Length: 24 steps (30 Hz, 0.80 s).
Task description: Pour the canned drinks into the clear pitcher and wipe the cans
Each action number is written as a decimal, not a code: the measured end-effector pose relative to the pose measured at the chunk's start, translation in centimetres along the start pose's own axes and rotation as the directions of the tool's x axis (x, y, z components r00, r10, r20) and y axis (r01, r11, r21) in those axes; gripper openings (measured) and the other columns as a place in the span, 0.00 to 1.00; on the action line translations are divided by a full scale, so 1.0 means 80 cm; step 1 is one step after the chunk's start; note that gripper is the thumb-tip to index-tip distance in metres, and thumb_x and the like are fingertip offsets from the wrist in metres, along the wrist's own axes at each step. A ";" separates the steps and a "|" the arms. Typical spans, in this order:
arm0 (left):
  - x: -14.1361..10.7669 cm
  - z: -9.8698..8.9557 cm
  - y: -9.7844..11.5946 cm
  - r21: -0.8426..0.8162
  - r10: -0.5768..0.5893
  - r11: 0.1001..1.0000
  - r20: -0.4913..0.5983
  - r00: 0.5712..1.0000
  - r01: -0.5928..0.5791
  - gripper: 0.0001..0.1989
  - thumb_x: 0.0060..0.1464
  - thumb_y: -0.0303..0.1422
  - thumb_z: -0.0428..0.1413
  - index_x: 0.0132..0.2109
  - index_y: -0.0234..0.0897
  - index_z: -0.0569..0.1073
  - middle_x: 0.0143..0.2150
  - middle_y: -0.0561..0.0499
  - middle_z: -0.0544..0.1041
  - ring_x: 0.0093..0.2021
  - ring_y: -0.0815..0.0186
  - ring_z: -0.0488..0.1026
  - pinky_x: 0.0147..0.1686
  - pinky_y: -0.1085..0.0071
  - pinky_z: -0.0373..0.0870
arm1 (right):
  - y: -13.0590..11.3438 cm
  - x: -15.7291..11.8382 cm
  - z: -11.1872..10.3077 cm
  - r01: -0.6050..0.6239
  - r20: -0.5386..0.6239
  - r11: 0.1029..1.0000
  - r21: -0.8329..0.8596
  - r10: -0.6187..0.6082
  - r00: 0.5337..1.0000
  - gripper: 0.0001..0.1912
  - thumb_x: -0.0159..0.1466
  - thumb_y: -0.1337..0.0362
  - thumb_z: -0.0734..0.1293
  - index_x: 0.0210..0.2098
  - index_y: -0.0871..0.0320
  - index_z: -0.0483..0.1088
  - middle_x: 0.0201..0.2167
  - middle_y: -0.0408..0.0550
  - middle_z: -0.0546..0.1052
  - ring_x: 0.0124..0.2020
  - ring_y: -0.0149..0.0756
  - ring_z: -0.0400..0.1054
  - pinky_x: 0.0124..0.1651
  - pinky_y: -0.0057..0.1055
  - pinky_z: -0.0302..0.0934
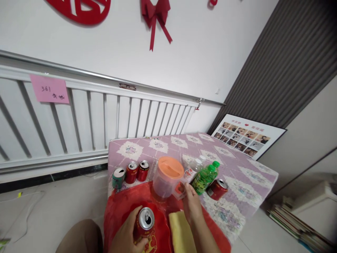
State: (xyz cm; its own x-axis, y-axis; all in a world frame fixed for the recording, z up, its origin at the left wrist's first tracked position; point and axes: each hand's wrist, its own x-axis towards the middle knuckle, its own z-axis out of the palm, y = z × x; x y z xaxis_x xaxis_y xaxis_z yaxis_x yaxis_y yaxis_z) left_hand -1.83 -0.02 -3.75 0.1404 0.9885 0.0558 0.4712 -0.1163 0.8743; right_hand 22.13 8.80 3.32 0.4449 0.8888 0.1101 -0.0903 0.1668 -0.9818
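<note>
An opened red can point(145, 221) is wrapped by the fingers of my left hand point(126, 232), over a red tray point(163, 225) with a gold pattern. My right hand point(192, 203) has its fingers closed round the handle of a clear plastic pitcher point(163, 182) with an orange lid point(171, 167). The pitcher stands upright at the back edge of a red cloth point(118, 207). Below my right forearm lies a folded yellow cloth point(180, 232).
Left of the pitcher stand a green can point(118, 178) and two red cans point(132, 173). To its right are green bottles point(204, 179), clear bottles point(193, 168) and another red can point(217, 189). A radiator point(152, 116) runs behind the patterned tablecloth point(237, 175).
</note>
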 end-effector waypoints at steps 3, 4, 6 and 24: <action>0.001 -0.001 0.002 0.019 0.001 1.000 0.014 1.000 -0.001 0.40 0.38 0.24 0.57 0.62 0.31 0.59 0.64 0.38 0.65 0.63 0.52 0.63 0.64 0.55 0.58 | -0.001 0.000 0.014 -0.047 -0.024 0.994 0.096 0.050 0.998 0.23 0.48 0.41 0.71 0.28 0.55 0.73 0.22 0.40 0.77 0.25 0.33 0.69 0.30 0.29 0.63; 0.001 -0.001 0.003 0.025 -0.002 1.000 0.018 1.000 0.002 0.40 0.38 0.24 0.56 0.62 0.31 0.59 0.64 0.38 0.64 0.63 0.52 0.62 0.64 0.56 0.58 | -0.004 0.000 0.018 -0.057 -0.028 0.991 0.118 0.061 0.998 0.22 0.48 0.42 0.72 0.27 0.55 0.72 0.21 0.39 0.75 0.24 0.32 0.68 0.29 0.28 0.62; 0.001 -0.001 0.005 0.035 -0.012 0.999 0.019 1.000 0.011 0.40 0.39 0.24 0.56 0.63 0.31 0.58 0.64 0.39 0.64 0.64 0.52 0.62 0.64 0.56 0.58 | -0.011 0.000 0.024 -0.070 -0.031 0.986 0.149 0.076 0.997 0.21 0.47 0.43 0.72 0.25 0.55 0.71 0.18 0.37 0.73 0.22 0.31 0.66 0.26 0.27 0.60; -0.001 0.007 -0.007 0.011 0.046 0.999 -0.039 0.998 -0.046 0.39 0.40 0.26 0.57 0.62 0.33 0.57 0.63 0.38 0.65 0.63 0.54 0.63 0.63 0.57 0.59 | -0.167 -0.006 -0.034 0.079 0.129 0.994 -0.073 -0.069 0.989 0.24 0.52 0.48 0.73 0.16 0.56 0.60 0.15 0.35 0.59 0.20 0.28 0.52 0.25 0.28 0.51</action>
State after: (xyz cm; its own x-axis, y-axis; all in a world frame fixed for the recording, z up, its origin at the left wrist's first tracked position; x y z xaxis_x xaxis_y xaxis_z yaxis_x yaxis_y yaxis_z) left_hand -1.59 -0.07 -4.55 0.1277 0.9851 0.1152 0.4736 -0.1626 0.8656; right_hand 25.55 4.94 15.97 0.3310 0.9229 0.1968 0.0106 0.2049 -0.9787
